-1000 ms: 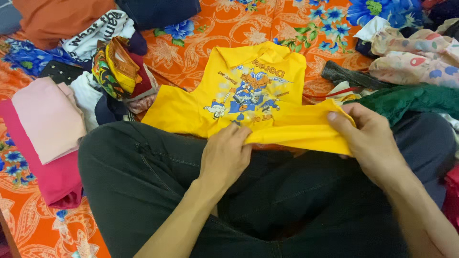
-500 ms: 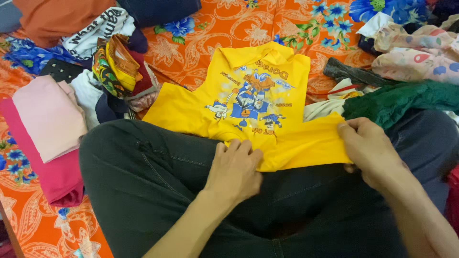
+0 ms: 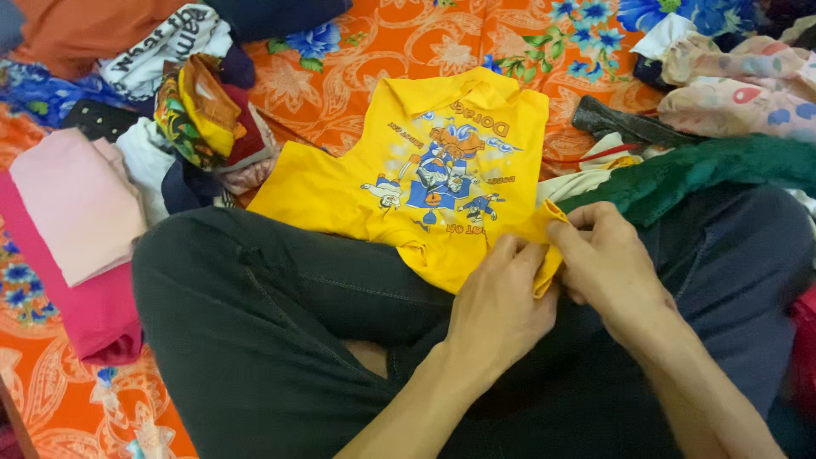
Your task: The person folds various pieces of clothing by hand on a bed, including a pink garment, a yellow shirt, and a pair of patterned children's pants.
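A small yellow shirt (image 3: pixel 382 183) with a blue cartoon print lies flat across my dark-trousered knees and the orange flowered sheet (image 3: pixel 357 59), collar pointing away from me. My left hand (image 3: pixel 497 310) pinches the shirt's near right corner from below. My right hand (image 3: pixel 608 263) grips the same bunched corner from the right, fingers curled on the fabric. The two hands touch each other at that corner.
Folded pink cloths (image 3: pixel 72 212) are stacked at the left. A heap of mixed garments (image 3: pixel 191 110) lies beyond them. A dark green garment (image 3: pixel 705 170) and a pale spotted one (image 3: pixel 735 89) lie at the right, with a black item (image 3: pixel 625 123) between.
The lower edge of the shirt, held wide before, has been gathered in. My right hand moved left to meet my left hand, and the shirt's right side is now folded inward.
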